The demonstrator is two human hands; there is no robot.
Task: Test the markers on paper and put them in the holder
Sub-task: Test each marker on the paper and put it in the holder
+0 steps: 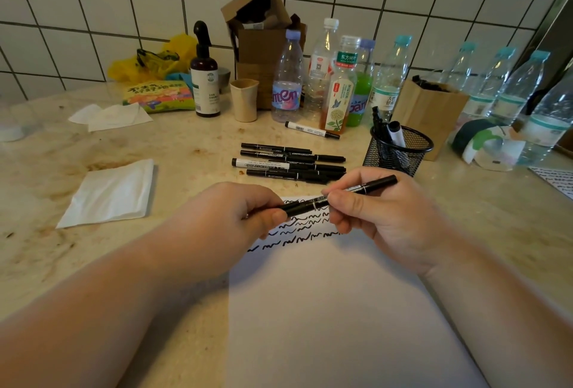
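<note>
Currently, both hands hold one black marker (338,198) above the far end of the paper sheet (325,310). The left hand (245,217) grips the marker's left end with fingers and thumb curled round it. The right hand (381,211) pinches the barrel near its middle; the right end projects up and to the right past the fingers. The marker is tilted, right end higher.

Several rows of black squiggles (300,229) cross the far part of the sheet, partly hidden by the hands.

Beyond the paper, a row of loose markers (291,161) lies flat on the countertop (186,146), side by side. One white-barrelled marker (311,130) lies apart, farther away, just in front of the bottles (341,84).

To the right of the loose markers stands the black mesh holder (400,149), upright, with a few markers standing inside. A folded white tissue (111,195) lies on the left.
</note>
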